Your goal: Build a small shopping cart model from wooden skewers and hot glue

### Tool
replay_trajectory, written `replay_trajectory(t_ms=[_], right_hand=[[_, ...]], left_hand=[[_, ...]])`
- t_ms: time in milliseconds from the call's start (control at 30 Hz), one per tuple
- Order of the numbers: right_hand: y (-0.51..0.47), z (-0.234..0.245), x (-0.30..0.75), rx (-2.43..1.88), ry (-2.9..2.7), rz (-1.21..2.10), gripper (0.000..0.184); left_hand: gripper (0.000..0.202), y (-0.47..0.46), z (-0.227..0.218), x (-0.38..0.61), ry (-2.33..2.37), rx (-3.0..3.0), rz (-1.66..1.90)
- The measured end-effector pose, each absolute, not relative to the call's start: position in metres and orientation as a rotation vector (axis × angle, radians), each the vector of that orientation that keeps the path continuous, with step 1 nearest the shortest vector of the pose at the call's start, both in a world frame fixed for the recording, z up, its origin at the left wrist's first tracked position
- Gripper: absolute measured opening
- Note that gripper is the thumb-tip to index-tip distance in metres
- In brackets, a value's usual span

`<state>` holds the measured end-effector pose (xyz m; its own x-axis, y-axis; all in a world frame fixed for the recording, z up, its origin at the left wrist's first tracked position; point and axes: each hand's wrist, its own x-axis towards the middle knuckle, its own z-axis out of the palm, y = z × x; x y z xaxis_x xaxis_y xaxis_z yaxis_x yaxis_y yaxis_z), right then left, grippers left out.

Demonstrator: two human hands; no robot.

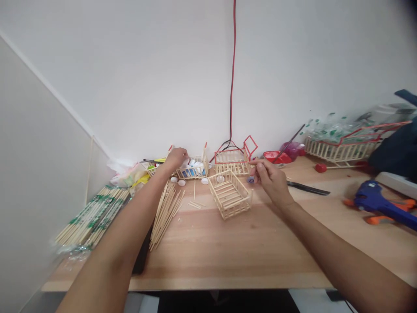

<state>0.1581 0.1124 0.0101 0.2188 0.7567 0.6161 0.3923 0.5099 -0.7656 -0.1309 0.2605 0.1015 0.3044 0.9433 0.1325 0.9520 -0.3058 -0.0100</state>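
Note:
My left hand reaches to the back of the table, its fingers bent down at a small stick-built cart that holds white bottle caps. Its fingertips are partly hidden, so what they pinch does not show. My right hand hovers beside a red-rimmed stick cart, index finger stretched left, the other fingers loosely bent, nothing visible in it. Between the hands, a plain stick basket rests tilted toward me on the table. White caps sit as wheels under the left cart.
Loose sticks and green-wrapped stick packs lie on the left. On the right are a blue glue gun, a black blade-like tool, a red paint tray with a brush, and a larger cart full of clear plastic.

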Motion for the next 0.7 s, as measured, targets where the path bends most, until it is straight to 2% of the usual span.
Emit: replay_trajectory(t_ms=[200, 333, 567, 700], right_hand=[[0.113, 0.008, 0.159, -1.094, -1.415, 0.338, 0.031], [0.113, 0.008, 0.159, -1.134, -1.462, 0.304, 0.033], [0.113, 0.007, 0.159, -1.168, -1.497, 0.278, 0.034], [0.114, 0.007, 0.16, -1.18, -1.498, 0.278, 0.034]], left_hand=[[0.033, 0.253, 0.105, -0.129, -1.807, -2.537, -0.228], [0.018, 0.255, 0.109, -0.133, -1.776, -2.619, -0.011], [0.012, 0.261, 0.113, -0.123, -1.856, -2.592, 0.343], [0.017, 0.261, 0.121, -0.114, -1.931, -2.617, 0.463]])
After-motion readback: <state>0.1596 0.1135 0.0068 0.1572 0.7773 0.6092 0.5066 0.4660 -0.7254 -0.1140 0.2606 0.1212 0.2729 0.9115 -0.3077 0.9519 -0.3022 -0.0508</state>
